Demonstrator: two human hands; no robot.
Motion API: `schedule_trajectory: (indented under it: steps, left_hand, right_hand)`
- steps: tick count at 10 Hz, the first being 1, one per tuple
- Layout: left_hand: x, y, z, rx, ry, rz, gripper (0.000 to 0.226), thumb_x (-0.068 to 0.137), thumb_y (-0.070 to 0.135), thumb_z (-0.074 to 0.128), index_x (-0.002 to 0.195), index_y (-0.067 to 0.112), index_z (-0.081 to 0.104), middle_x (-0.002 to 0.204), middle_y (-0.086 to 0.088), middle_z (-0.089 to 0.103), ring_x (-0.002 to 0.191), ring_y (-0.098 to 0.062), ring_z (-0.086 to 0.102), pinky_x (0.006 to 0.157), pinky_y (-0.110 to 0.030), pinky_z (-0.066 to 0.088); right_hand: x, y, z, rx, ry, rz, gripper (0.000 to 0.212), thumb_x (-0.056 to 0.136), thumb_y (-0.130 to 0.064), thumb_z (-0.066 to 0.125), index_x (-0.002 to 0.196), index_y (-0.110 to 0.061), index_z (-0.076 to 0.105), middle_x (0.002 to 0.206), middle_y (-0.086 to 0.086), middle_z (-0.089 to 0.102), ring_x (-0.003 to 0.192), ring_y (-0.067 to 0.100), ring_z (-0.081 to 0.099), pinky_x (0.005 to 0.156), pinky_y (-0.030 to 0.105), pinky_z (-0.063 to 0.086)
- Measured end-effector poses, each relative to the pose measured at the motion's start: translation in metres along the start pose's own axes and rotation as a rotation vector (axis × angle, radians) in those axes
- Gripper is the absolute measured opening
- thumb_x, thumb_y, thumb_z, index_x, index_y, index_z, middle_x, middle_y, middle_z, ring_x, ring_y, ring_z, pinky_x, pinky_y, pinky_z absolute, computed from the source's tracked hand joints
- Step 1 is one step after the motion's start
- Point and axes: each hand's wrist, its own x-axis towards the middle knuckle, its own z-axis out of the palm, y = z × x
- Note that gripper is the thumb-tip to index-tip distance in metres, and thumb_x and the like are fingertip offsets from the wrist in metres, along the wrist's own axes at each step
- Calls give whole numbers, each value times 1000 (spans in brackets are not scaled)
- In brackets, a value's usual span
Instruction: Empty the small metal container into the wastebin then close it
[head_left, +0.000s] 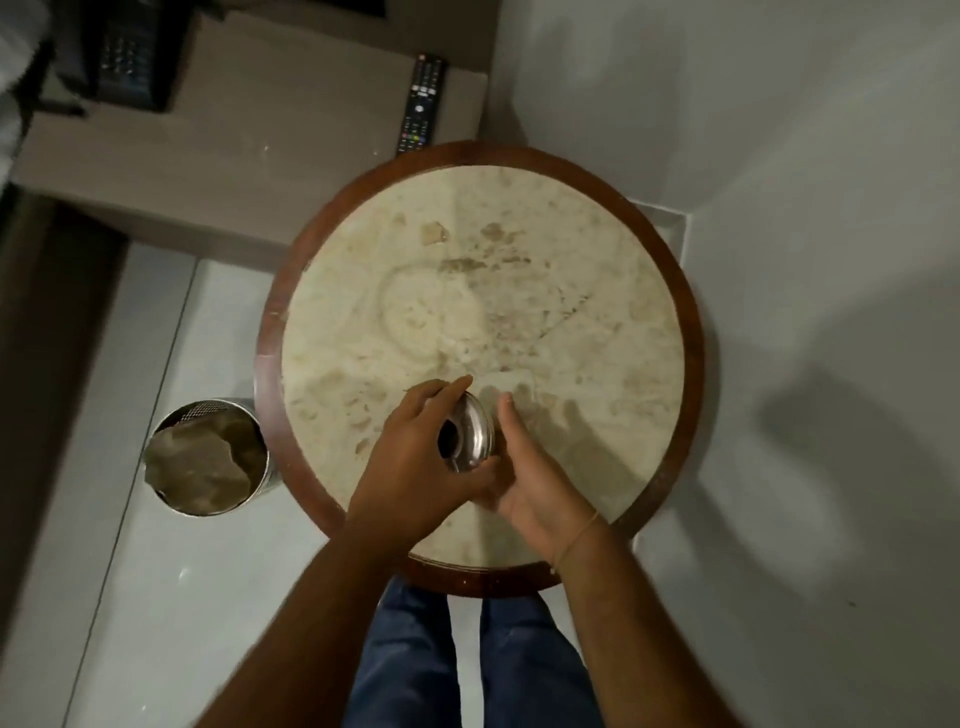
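A small round metal container (470, 436) sits on the round marble table (597, 322) near its front edge. Its shiny lid is tilted, and a dark opening shows on its left side. My left hand (415, 462) curls over the container's left side, with fingers on the lid's far edge. My right hand (530, 467) cups the container from the right and below. A steel wastebin (208, 457) with a brownish liner stands on the floor to the left of the table.
A dark wooden rim (270, 395) rings the table. Behind the table stands a low beige unit with a black remote control (422, 104) and a black telephone (127, 57). White walls close in on the right. My legs are under the table's front edge.
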Motion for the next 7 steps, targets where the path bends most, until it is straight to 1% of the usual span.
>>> schedule_trajectory:
  steps: [1, 2, 3, 4, 5, 6, 7]
  left_hand:
    - [32, 4, 25, 149, 36, -36, 96, 78, 41, 86, 161, 25, 41, 158, -5, 45, 144, -30, 44, 112, -50, 50]
    - [60, 10, 48, 323, 19, -28, 96, 79, 44, 84, 161, 27, 38, 163, -7, 39, 147, -35, 36, 107, -58, 50]
    - [77, 13, 69, 461, -22, -17, 94, 78, 43, 82, 160, 28, 38, 162, -6, 38, 145, -37, 36, 104, -61, 50]
    - [85, 12, 79, 535, -15, -5, 93, 79, 44, 82, 159, 28, 37, 163, -7, 38, 145, -39, 35, 106, -62, 48]
    - [85, 10, 82, 584, -4, 16, 100, 81, 47, 81, 164, 29, 29, 164, -8, 37, 145, -40, 36, 104, -64, 49]
    - [81, 11, 80, 608, -34, 21, 119, 78, 58, 82, 168, 35, 8, 172, -10, 25, 151, -42, 33, 106, -69, 47]
    - [71, 18, 74, 636, -6, 11, 118, 83, 76, 66, 168, 38, -6, 180, -9, 3, 162, -43, 16, 116, -76, 29]
  right_hand:
    - [7, -6, -24, -104, 235, -96, 67, 106, -69, 45, 149, -23, 67, 140, -5, 70, 121, 15, 66, 99, 35, 52]
    - [7, -10, -48, -28, 381, -188, 55, 117, -49, 41, 149, -11, 64, 146, 10, 70, 131, 25, 65, 107, 37, 50]
    - [9, -12, -69, -37, 459, -247, 45, 118, -39, 48, 138, -6, 70, 137, 17, 76, 124, 27, 73, 112, 41, 56]
    - [13, -12, -79, -82, 501, -320, 30, 117, -35, 52, 121, -19, 77, 124, 6, 80, 118, 18, 75, 112, 41, 57]
    - [16, -14, -86, -160, 544, -375, 24, 114, -34, 56, 107, -31, 79, 118, -4, 80, 120, 15, 73, 115, 43, 55]
    - [22, -20, -83, -346, 564, -455, 26, 112, -31, 62, 126, -19, 79, 134, 2, 77, 130, 16, 67, 120, 46, 52]
    - [23, -33, -77, -674, 630, -619, 46, 110, -30, 66, 153, -14, 61, 159, 9, 61, 152, 25, 50, 129, 49, 41]
